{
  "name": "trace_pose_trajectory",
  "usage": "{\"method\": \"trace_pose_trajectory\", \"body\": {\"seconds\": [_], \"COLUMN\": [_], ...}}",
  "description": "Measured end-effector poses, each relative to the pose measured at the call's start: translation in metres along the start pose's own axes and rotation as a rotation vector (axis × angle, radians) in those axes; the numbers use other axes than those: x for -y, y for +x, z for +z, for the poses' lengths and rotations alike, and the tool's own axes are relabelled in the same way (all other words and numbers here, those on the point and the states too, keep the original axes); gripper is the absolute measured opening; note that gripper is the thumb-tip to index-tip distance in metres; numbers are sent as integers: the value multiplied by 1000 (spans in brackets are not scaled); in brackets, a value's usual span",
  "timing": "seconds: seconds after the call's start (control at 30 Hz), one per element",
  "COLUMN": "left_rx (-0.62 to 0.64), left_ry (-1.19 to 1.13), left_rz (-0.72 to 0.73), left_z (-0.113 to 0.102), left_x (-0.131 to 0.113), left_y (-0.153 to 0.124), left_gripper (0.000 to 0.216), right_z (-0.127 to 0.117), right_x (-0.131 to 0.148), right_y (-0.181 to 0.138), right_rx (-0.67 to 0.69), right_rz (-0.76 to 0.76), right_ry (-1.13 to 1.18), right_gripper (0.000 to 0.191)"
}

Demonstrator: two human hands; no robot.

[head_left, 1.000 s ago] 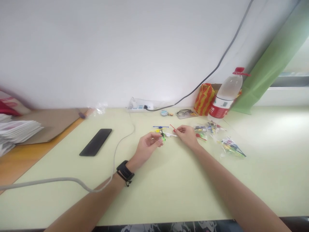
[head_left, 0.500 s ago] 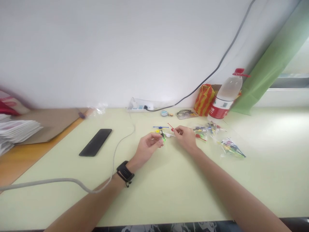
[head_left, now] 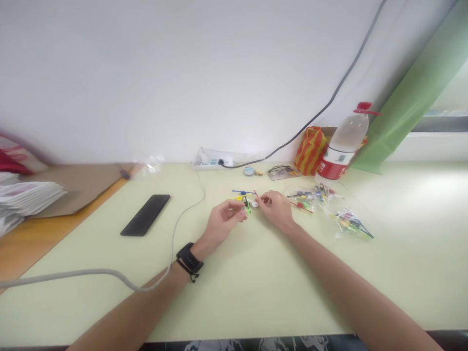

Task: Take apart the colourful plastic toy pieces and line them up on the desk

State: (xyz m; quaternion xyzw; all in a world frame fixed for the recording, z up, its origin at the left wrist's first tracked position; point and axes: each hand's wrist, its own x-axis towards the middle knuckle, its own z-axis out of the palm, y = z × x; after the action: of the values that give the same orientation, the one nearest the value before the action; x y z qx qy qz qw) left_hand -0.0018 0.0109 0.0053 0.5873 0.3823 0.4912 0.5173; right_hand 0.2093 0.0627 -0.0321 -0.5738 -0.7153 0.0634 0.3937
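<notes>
My left hand [head_left: 224, 220], a black watch [head_left: 189, 258] on its wrist, is closed in a pinch on a small green plastic piece [head_left: 249, 211]; a dark part stands against it. My right hand [head_left: 275, 209] pinches a thin red plastic piece [head_left: 256, 194], whose tip sticks out past the fingers. Behind the hands lie a blue plastic stick [head_left: 239, 191] and a yellow piece [head_left: 239, 198]. A white piece [head_left: 255, 205] is between the two hands. Right of my right hand, another red stick [head_left: 302, 207] rests beside a clear bag of mixed parts [head_left: 305, 196].
A second bag of parts [head_left: 353, 224] lies further right. Along the wall stand a power strip [head_left: 210, 161], a striped bag [head_left: 310, 151] and a large bottle [head_left: 343, 144]. A black phone [head_left: 145, 215] and a grey cable [head_left: 173, 239] are at left.
My right hand has moved slightly left with the red piece, bringing it close to the blue stick and the parts by my left hand. My left hand has stayed almost still.
</notes>
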Motion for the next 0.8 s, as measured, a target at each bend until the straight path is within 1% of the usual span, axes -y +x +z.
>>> {"method": "trace_pose_trajectory", "body": {"seconds": [0.13, 0.27, 0.4, 0.47, 0.57, 0.67, 0.8], "left_rx": [-15, -13, -10, -9, -5, -1, 3], "left_ry": [-5, -10, -6, -2, 1, 6, 5], "left_rz": [-7, -10, -8, -8, -16, -17, -9], "left_z": [0, -1, -1, -1, -1, -1, -1], "left_x": [-1, 0, 0, 0, 0, 1, 2], "left_y": [1, 1, 1, 1, 1, 1, 1], "left_gripper": [31, 30, 30, 30, 29, 29, 29], "right_z": [-1, -3, -2, 0, 3, 5, 4], "right_x": [-2, -4, -6, -7, -10, -11, -10], "right_y": [1, 1, 0, 1, 1, 1, 1], "right_rx": [23, 26, 34, 38, 47, 66, 94], "right_rz": [16, 63, 92, 95, 61, 0, -58], "right_ry": [102, 192, 219, 217, 185, 159, 180], "right_gripper": [25, 20, 15, 18, 22, 19, 18]}}
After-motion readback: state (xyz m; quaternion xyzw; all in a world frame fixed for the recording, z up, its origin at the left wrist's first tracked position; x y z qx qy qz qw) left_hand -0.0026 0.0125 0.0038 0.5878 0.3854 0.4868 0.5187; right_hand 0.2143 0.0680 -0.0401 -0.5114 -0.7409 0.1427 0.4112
